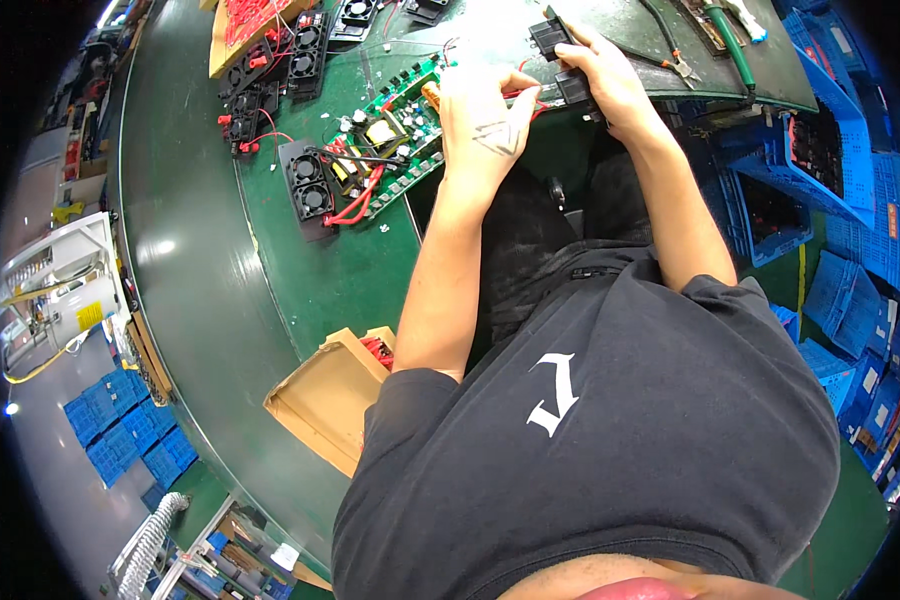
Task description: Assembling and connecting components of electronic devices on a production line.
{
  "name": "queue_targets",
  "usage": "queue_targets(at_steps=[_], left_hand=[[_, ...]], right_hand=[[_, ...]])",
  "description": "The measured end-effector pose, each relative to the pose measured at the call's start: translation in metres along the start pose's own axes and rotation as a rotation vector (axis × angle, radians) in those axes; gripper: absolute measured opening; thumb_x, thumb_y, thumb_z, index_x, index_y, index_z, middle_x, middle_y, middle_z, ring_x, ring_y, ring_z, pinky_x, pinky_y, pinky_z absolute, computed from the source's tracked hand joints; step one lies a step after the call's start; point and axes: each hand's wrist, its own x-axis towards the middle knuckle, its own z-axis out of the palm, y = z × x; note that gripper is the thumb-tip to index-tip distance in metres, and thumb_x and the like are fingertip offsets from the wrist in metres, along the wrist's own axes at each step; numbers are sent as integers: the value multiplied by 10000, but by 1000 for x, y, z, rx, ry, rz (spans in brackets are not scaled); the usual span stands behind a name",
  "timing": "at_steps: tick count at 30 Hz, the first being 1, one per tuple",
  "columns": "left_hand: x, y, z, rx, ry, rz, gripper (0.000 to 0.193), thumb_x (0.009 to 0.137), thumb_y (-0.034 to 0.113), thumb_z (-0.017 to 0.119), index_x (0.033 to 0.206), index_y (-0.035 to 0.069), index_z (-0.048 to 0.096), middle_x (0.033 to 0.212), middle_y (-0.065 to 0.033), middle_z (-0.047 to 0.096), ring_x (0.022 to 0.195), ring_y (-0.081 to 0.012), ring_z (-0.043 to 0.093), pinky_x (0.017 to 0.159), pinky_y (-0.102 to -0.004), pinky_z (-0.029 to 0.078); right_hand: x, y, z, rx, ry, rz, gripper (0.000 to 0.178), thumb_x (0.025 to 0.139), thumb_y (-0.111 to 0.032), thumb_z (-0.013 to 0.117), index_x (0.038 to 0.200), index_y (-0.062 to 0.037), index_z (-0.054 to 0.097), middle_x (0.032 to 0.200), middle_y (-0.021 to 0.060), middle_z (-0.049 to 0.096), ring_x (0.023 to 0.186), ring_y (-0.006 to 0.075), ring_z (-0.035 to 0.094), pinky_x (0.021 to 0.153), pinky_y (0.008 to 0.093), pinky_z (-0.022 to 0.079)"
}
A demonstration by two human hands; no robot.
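Note:
My left hand is closed, thumb and forefinger pinched on thin red wires at the bench's near edge. In my right hand is a black plastic part, held upright with its outer end pointing away from me; its exact kind is hard to make out. Just left of my left hand lies a green circuit board carrying coils, capacitors and thick red leads. A black twin-fan unit sits against the board's left end. My left hand covers the board's right end.
More black fan units lie at the back left, beside a carton of red parts. Pliers and a green-handled tool rest at the back right. An open cardboard box is by my left elbow. Blue crates stand right.

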Motion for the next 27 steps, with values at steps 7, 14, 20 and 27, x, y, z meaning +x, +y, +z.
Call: queue_targets(at_steps=[7,14,20,27], left_hand=[[2,0,-2,-86,6,-27,113,793,130,785,851,33,778,782,-145,728,743,-323,699,723,-390,533],[-1,3,0,-80,-7,-55,99,785,120,788,842,39,777,769,-140,724,753,-316,689,753,-399,521],[-3,-3,10,-101,-30,-92,116,832,115,781,911,30,788,814,-134,707,772,-242,687,741,-360,526],[-2,-5,7,-109,-18,-74,113,830,99,778,916,25,785,810,-129,701,779,-242,684,778,-358,527]], right_hand=[[-2,-4,6,22,4,6,536,966,-236,643,1453,-29,562,912,-22,604,814,44,532,728,196,441],[-5,-3,10,24,68,18,504,968,-237,630,1425,-31,581,911,-16,583,818,58,522,716,212,431],[0,-3,8,32,76,22,430,970,-229,620,1357,-41,619,905,-26,565,811,62,509,721,219,419],[-15,-38,36,-42,25,-82,389,967,-253,618,1296,-47,642,886,-29,554,835,67,498,764,236,413]])
